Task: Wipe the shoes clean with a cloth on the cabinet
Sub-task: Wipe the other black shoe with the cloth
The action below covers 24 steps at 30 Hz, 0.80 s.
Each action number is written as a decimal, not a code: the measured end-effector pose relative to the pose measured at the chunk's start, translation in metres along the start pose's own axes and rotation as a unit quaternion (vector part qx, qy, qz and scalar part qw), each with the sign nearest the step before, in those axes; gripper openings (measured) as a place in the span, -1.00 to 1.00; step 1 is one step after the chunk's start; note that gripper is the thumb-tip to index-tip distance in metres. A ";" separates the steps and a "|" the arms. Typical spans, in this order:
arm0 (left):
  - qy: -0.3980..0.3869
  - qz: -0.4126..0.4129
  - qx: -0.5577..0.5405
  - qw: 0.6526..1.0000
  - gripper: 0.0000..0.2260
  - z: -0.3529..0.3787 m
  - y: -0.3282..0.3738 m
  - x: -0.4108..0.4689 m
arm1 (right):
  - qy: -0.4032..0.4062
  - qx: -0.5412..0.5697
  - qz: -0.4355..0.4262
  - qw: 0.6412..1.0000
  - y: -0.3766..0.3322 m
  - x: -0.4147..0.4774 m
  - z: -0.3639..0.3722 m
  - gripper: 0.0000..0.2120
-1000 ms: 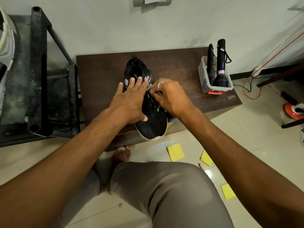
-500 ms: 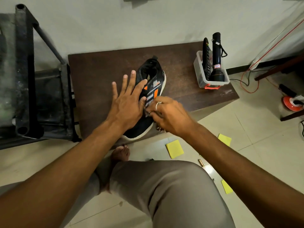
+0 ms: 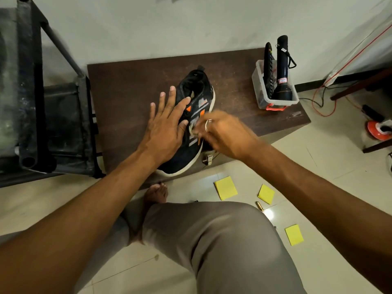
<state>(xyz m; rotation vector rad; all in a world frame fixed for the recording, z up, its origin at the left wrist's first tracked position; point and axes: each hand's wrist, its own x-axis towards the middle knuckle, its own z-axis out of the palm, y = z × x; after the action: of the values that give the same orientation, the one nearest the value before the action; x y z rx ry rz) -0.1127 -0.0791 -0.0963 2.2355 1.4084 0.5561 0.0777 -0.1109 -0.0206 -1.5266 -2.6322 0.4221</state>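
**Shoe on cabinet, left hand flat on it, right hand at its side with cloth**

Nearest: the person's bent knee in grey trousers (image 3: 212, 240), with a bare foot (image 3: 157, 193) on the pale floor tiles beyond it. There are three yellow sticky notes (image 3: 226, 187) on the floor to the right, and a small brass-coloured item (image 3: 259, 205) between them, too small to name.

Both forearms reach forward to the cabinet (image 3: 127, 92), which has a dark brown top and a knob (image 3: 207, 160) on its front. The shoe (image 3: 197, 98) is black with orange and grey stripes and a white sole. It lies on the cabinet top, toe at the near edge and heel toward the wall.

The left hand (image 3: 165, 126) lies flat on the shoe's upper, fingers straight and spread, gripping nothing. The right hand (image 3: 224, 134) is blurred and has a ring on one finger. Its fingers are bunched on a small pale cloth (image 3: 192, 129) held against the striped side of the shoe. The thumb is not clear.

Farther back, at the right end of the cabinet top, a clear plastic tub (image 3: 257, 88) holds a black torch (image 3: 282, 66) and a remote (image 3: 267, 64), both upright. A dark metal frame (image 3: 27, 81) stands just left of the cabinet. A red wire (image 3: 326, 102) trails on the floor at the far right, and the wall is behind.
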 end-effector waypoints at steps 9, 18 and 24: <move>0.008 -0.046 -0.121 0.992 -0.47 -0.002 0.002 -0.001 | -0.077 0.023 0.005 0.997 -0.025 -0.015 0.007 -0.77; 0.001 -0.094 -0.215 0.972 -0.42 -0.003 0.001 0.000 | -0.109 0.152 0.003 0.982 -0.047 -0.015 0.011 -0.87; -0.007 -0.102 -0.225 0.969 -0.41 -0.005 0.001 -0.001 | -0.028 0.137 0.007 0.990 -0.048 -0.004 0.027 -0.87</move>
<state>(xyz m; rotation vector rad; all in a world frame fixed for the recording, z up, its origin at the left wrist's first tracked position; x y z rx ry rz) -0.1151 -0.0792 -0.0920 1.7135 1.3266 0.7069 0.0336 -0.1421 -0.0329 -1.4637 -2.4763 0.8026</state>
